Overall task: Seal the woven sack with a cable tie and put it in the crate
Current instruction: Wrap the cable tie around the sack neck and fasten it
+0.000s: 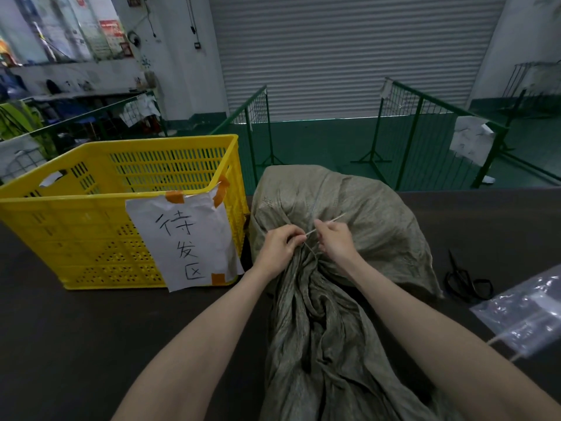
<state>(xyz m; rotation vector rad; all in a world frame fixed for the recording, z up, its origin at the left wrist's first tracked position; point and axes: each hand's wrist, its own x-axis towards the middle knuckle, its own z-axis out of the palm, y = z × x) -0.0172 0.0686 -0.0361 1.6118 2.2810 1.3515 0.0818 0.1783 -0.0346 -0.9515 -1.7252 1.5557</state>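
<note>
— So why both hands at the neck?
— Left hand (277,243) pinches the cable tie (312,235) at the woven sack (334,208); right hand (335,240) pinches its tail, likely to cinch. The sack lies on the surface beside the crate (91,189).

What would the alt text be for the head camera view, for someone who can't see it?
Two hands, left hand and right hand, pinch a cable tie around the gathered neck of a woven sack on a dark table. A yellow crate stands left; scissors lie right.

Left of the hands, a yellow lattice crate (91,189) bears a white paper sign (185,238) with black characters and orange tape; between them, the grey-green woven sack (349,208).
</note>
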